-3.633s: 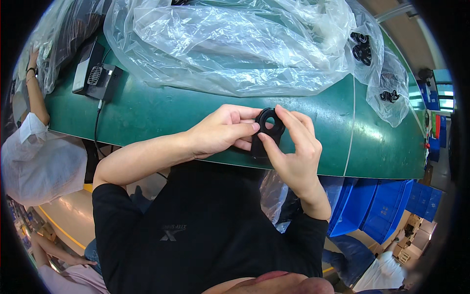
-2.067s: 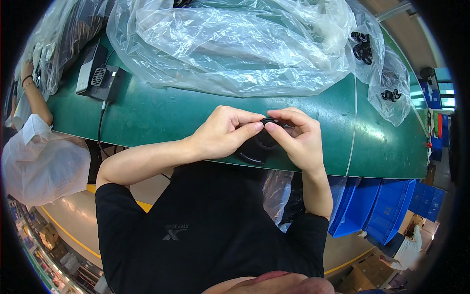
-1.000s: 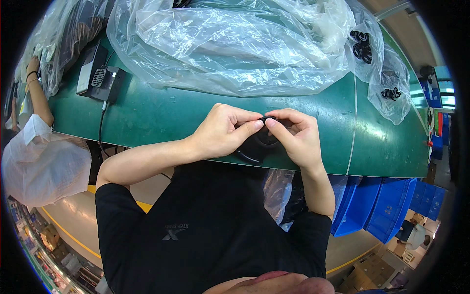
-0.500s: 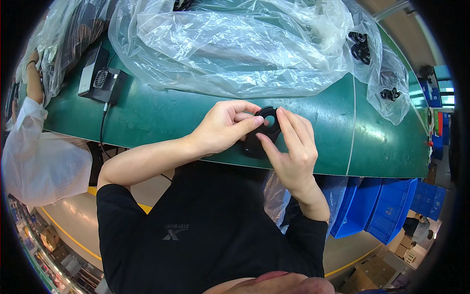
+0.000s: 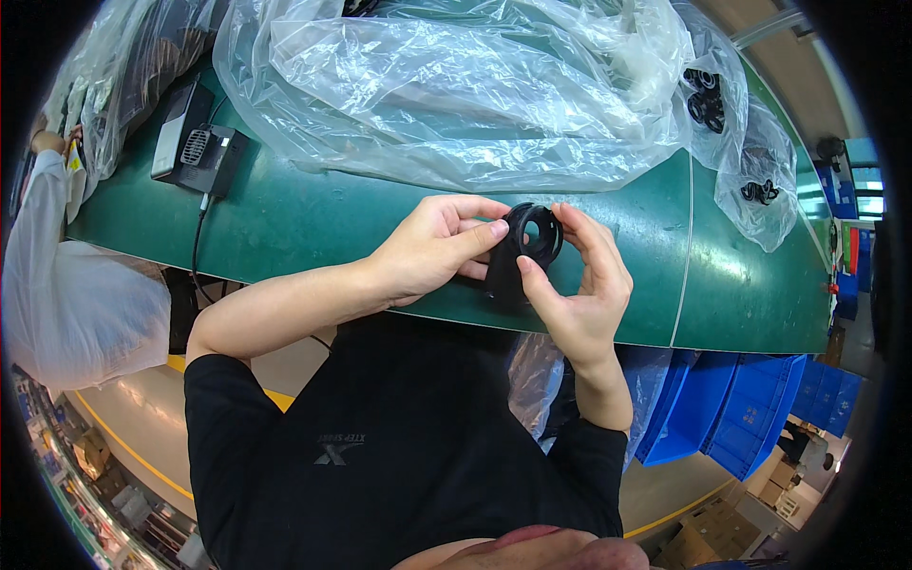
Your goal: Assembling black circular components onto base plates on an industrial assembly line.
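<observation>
Over the near part of the green table, both hands hold a black part (image 5: 505,279) with a round, open ring (image 5: 519,234) at its top and a flat body below. My left hand (image 5: 435,245) pinches the ring's left side between thumb and fingers. On the other side, my right hand (image 5: 591,290) is closed on the ring, fingertips at its upper right edge and thumb at its lower front. Green tabletop shows through the hole. Whether ring and body are separate pieces, I cannot tell.
Large clear plastic bags (image 5: 456,104) spread over the far side of the green table (image 5: 323,214). Smaller bags at right hold black parts (image 5: 704,100). A black boxy device (image 5: 211,160) with a cable stands left. Blue bins (image 5: 750,408) sit below right. A co-worker's sleeve (image 5: 43,204) is far left.
The black part has turned and shifted slightly right, so its ring shows more depth. My right hand has moved a little right with it. The co-worker's arm at far left has drawn back.
</observation>
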`<state>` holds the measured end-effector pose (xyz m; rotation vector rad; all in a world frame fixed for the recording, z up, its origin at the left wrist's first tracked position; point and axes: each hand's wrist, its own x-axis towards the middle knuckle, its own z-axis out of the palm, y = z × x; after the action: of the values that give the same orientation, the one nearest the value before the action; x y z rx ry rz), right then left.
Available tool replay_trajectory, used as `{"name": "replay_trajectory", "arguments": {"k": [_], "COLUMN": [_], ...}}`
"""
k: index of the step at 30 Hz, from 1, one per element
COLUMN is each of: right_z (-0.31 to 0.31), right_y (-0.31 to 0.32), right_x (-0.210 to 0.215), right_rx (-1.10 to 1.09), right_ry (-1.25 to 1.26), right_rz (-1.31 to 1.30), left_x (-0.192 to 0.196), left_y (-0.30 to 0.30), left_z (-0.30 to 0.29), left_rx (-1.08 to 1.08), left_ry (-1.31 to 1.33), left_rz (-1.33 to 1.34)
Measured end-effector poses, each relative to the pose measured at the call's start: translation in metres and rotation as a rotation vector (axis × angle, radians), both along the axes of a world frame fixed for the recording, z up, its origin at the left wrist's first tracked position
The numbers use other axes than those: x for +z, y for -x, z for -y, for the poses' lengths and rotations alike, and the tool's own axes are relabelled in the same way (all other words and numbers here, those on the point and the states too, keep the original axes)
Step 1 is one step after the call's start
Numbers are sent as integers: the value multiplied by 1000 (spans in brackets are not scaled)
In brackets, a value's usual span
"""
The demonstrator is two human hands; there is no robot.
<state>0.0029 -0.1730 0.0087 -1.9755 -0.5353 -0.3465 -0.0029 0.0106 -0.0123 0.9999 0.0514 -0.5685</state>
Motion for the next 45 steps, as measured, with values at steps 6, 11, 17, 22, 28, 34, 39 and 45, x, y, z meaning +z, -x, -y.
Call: {"name": "replay_trajectory", "arguments": {"k": [6, 11, 17, 22, 28, 34, 39, 45], "right_z": [-1, -6, -9, -6, 0, 1, -3, -5], "right_y": [4, 4, 8, 11, 8, 6, 11, 16], "right_x": [6, 4, 8, 11, 14, 12, 14, 22], "right_rx": [-12, -6, 3, 32, 39, 54, 14, 32], "right_ry": [219, 247, 283, 295, 252, 188, 232, 319], "right_rz": [202, 213, 204, 206, 142, 100, 138, 133], "left_x": [1, 7, 6, 5, 4, 5, 6, 6], "left_y": [0, 1, 3, 4, 5, 4, 5, 6], "left_z": [1, -1, 0, -1, -1, -2, 0, -1], "left_rx": [9, 10, 13, 6, -18, -24, -22, -28], "left_ry": [24, 13, -54, -155, -122, -119, -62, -144], "left_rz": [-24, -8, 39, 54, 45, 39, 41, 58]}}
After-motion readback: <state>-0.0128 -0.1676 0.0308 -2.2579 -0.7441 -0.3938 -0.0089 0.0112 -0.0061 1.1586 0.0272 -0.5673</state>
